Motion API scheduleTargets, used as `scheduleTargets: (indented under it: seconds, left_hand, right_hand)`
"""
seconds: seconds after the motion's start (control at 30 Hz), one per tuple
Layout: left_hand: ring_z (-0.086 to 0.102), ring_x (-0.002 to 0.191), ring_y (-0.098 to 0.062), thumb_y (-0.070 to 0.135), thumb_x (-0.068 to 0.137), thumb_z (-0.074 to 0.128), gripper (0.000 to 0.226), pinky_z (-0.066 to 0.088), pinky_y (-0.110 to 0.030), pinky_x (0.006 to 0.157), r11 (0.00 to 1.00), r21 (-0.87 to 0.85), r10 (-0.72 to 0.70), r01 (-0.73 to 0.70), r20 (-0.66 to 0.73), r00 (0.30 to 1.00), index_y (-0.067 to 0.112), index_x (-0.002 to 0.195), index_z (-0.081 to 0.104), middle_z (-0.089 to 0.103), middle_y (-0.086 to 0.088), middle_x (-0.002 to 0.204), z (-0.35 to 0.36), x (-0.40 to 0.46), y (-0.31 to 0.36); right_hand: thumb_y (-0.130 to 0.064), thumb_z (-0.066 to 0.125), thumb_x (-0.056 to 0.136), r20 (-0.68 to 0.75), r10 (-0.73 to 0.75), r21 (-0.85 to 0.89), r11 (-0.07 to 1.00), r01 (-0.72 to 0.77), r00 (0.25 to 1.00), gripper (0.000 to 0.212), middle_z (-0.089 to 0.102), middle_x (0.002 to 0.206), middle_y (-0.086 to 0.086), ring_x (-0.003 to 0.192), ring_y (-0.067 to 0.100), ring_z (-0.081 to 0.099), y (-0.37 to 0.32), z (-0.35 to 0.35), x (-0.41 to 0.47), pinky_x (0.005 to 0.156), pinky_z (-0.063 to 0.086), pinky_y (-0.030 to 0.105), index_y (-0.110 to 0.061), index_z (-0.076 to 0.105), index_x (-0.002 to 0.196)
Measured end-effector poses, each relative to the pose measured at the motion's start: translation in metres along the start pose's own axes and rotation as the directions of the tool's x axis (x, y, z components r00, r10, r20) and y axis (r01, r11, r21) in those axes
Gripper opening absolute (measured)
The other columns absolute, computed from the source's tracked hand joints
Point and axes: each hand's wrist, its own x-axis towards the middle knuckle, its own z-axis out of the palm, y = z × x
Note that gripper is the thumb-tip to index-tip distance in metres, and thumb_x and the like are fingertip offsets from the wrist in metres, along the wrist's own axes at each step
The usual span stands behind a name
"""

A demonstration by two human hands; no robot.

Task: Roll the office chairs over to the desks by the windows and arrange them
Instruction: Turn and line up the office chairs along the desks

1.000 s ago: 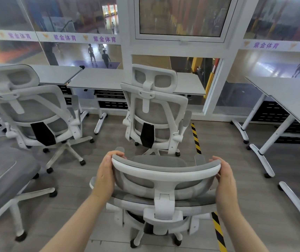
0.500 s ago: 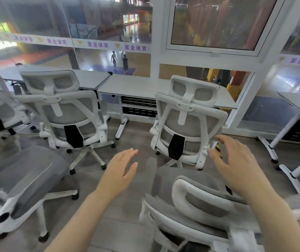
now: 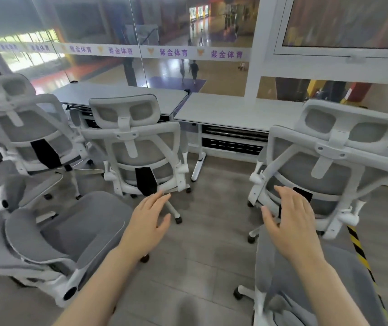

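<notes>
Window desks (image 3: 235, 111) had two chairs (image 3: 139, 147) (image 3: 329, 165) backed toward camera; left hand (image 3: 149, 222) and right hand (image 3: 291, 222) hovered, fingers spread, gripping nothing.

Both forearms bare to frame edge, no sleeves. Left hand (image 3: 149, 222) & right hand (image 3: 290, 224): no gloves, rings, watch.
</notes>
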Motion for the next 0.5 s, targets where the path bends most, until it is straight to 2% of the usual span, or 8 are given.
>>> scheduleTargets:
  seconds: [0.1,0.17,0.23,0.33,0.5]
  left_hand:
    - [0.021,0.142,-0.010,0.029,0.096,0.052,0.052,0.008,-0.016,0.111,1.000,-0.024,0.007,-0.007,0.026,1.000,0.024,0.146,0.038,0.030,0.007,0.155,0.014,0.035,-0.014]
    - [0.022,0.141,-0.007,0.034,0.094,0.050,0.053,0.008,-0.015,0.110,0.999,-0.040,0.039,-0.037,0.049,0.998,0.024,0.145,0.039,0.032,0.007,0.153,0.026,0.066,-0.017]
    - [0.024,0.141,-0.010,0.042,0.091,0.044,0.057,0.014,-0.019,0.111,0.997,-0.060,0.062,-0.057,0.099,0.993,0.025,0.145,0.039,0.032,0.007,0.153,0.040,0.104,-0.015]
    - [0.025,0.143,-0.015,0.036,0.093,0.049,0.054,0.016,-0.022,0.113,0.993,-0.080,0.098,-0.087,0.152,0.983,0.027,0.146,0.038,0.031,0.004,0.155,0.065,0.167,-0.006]
    - [0.025,0.142,-0.010,0.032,0.095,0.053,0.053,0.021,-0.025,0.113,0.978,-0.140,0.181,-0.155,0.203,0.962,0.030,0.146,0.037,0.029,0.011,0.154,0.098,0.264,0.026]
  right_hand:
    - [-0.033,0.059,0.090,-0.001,0.046,-0.003,0.999,-0.046,0.999,0.055,0.049,0.139,0.008,0.134,0.027,0.039,0.010,0.029,0.033,0.114,0.030,0.047,-0.013,0.042,0.138]
    - [-0.031,0.061,0.090,-0.017,0.090,-0.005,0.996,-0.090,0.996,0.055,0.049,0.139,0.009,0.134,0.028,0.038,0.022,0.044,0.059,0.114,0.030,0.048,-0.012,0.043,0.138]
    - [-0.029,0.062,0.090,-0.038,0.149,-0.006,0.989,-0.149,0.988,0.055,0.050,0.137,0.011,0.132,0.029,0.039,0.036,0.056,0.090,0.113,0.030,0.047,-0.009,0.044,0.138]
    - [-0.029,0.063,0.089,-0.046,0.242,0.013,0.970,-0.242,0.969,0.055,0.050,0.137,0.014,0.131,0.032,0.039,0.061,0.066,0.136,0.112,0.029,0.047,-0.009,0.044,0.137]
    - [-0.029,0.062,0.091,-0.045,0.335,0.013,0.942,-0.335,0.941,0.055,0.048,0.139,0.013,0.134,0.030,0.036,0.094,0.068,0.191,0.112,0.030,0.046,-0.011,0.043,0.139]
